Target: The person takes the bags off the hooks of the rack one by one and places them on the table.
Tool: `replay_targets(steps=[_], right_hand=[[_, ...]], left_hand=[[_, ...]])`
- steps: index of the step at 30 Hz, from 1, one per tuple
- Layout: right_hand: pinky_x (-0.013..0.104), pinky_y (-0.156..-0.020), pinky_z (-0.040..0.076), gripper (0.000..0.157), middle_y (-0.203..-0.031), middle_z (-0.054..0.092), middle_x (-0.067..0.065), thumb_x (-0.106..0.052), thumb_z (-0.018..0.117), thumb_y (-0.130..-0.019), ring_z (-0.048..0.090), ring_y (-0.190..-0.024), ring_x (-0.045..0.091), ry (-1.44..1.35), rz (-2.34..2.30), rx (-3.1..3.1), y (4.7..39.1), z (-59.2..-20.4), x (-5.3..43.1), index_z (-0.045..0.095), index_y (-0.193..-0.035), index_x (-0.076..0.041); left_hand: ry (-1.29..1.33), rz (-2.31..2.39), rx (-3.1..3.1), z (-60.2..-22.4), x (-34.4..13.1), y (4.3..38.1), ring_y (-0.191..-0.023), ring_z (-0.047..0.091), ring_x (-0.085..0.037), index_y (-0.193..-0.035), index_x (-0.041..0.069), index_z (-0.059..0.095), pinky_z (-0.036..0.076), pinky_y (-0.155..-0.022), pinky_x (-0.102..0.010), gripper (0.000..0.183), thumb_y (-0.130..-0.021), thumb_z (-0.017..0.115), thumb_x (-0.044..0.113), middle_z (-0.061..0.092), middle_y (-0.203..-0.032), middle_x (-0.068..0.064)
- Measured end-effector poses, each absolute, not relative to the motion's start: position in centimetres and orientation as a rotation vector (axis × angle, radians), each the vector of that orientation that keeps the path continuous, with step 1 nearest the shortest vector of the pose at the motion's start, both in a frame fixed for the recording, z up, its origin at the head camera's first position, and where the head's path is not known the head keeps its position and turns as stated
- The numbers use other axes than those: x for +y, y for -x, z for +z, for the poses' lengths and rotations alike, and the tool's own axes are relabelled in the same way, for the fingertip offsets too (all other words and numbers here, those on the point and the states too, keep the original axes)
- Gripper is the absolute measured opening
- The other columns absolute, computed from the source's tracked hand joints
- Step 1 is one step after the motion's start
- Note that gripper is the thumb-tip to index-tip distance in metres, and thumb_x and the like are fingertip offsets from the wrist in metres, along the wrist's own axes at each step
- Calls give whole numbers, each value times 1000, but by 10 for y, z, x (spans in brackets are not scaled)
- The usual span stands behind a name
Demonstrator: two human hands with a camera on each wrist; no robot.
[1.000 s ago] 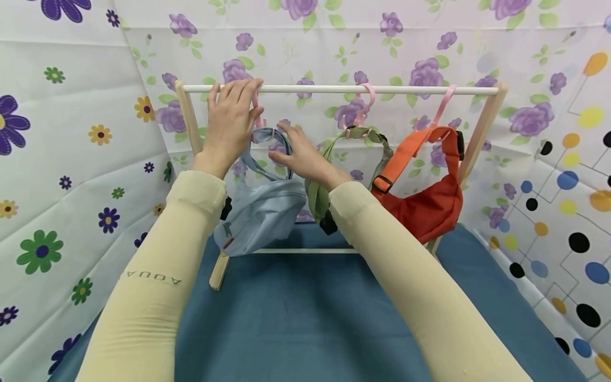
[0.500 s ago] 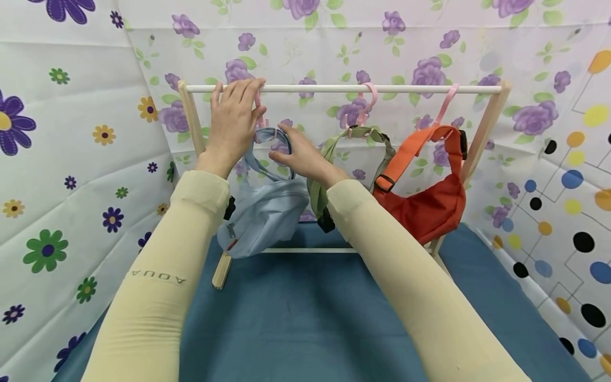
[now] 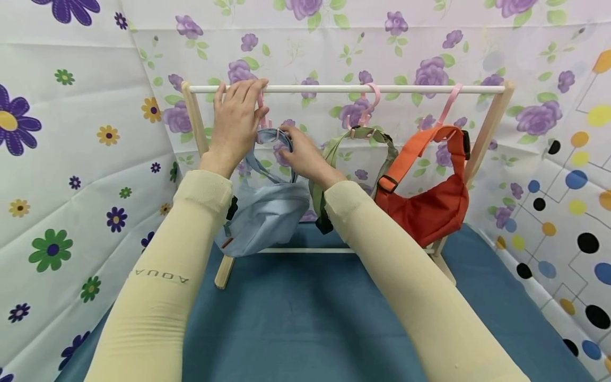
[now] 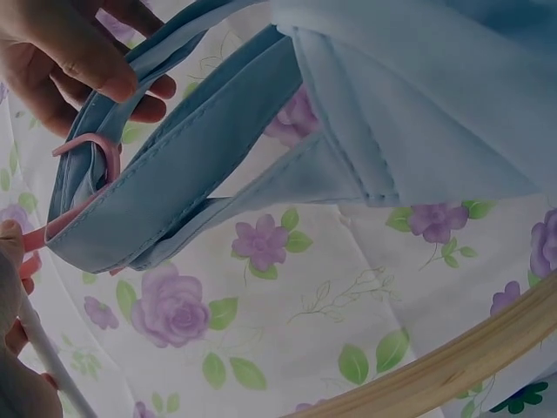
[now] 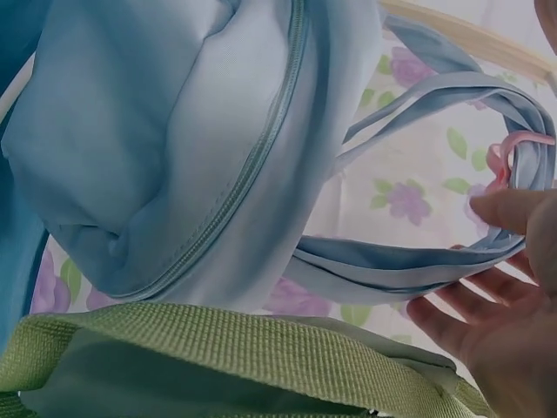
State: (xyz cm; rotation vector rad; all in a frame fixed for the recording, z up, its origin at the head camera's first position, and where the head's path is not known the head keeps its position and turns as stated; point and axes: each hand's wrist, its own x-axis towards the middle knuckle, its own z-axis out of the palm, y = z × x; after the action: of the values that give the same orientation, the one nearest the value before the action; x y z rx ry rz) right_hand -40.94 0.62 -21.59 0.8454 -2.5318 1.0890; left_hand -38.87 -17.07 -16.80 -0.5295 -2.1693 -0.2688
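Note:
A light blue waist bag (image 3: 272, 215) hangs by its looped strap from a pink hook (image 3: 263, 118) at the left end of a white rail. My left hand (image 3: 236, 119) is at the rail, fingers over its top and thumb against the hook; in the left wrist view the hook's lower curl passes through the strap loop. My right hand (image 3: 305, 156) holds the blue strap (image 5: 392, 266) from the right side, thumb inside the loop and fingers outside it, close below the hook. The left hand's fingertips behind the rail are hidden.
Right of the blue bag hang a green bag (image 3: 329, 159) and a red-orange bag (image 3: 425, 212), each on a pink hook. The white rail (image 3: 324, 88) joins two wooden posts (image 3: 489, 124). Blue cloth (image 3: 296, 318) covers the table; patterned sheets surround it.
My right hand's thumb and fingers have drawn closer together on the blue strap. The left hand stays at the rail. The whole view has shifted slightly to the right.

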Motion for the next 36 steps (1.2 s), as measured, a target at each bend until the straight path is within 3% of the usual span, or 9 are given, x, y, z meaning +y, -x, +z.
replay_targets(steps=[10,22,36], right_hand=[[43,-97,52,38,-129,69,16,-1,63,-102,65,-116,29,-732,956,-2471,406,-216,5,59,-139,-9],[38,-78,52,35,-115,71,11,-8,64,-103,65,-92,23,-672,899,-2500,403,-213,6,61,-137,-13],[38,-80,53,36,-115,74,11,-4,65,-99,64,-91,20,-640,860,-2458,398,-201,9,70,-134,-13]], left_hand=[[521,-267,-2184,-167,-171,388,-149,37,-29,-157,15,45,8,-127,-50,51,-108,54,29,50,-155,-9],[527,-294,-2183,-166,-171,388,-147,39,-29,-155,15,46,10,-127,-52,51,-108,57,28,51,-154,-10],[523,-303,-2188,-164,-171,386,-147,40,-29,-154,15,48,11,-126,-52,51,-106,59,28,52,-153,-10]])
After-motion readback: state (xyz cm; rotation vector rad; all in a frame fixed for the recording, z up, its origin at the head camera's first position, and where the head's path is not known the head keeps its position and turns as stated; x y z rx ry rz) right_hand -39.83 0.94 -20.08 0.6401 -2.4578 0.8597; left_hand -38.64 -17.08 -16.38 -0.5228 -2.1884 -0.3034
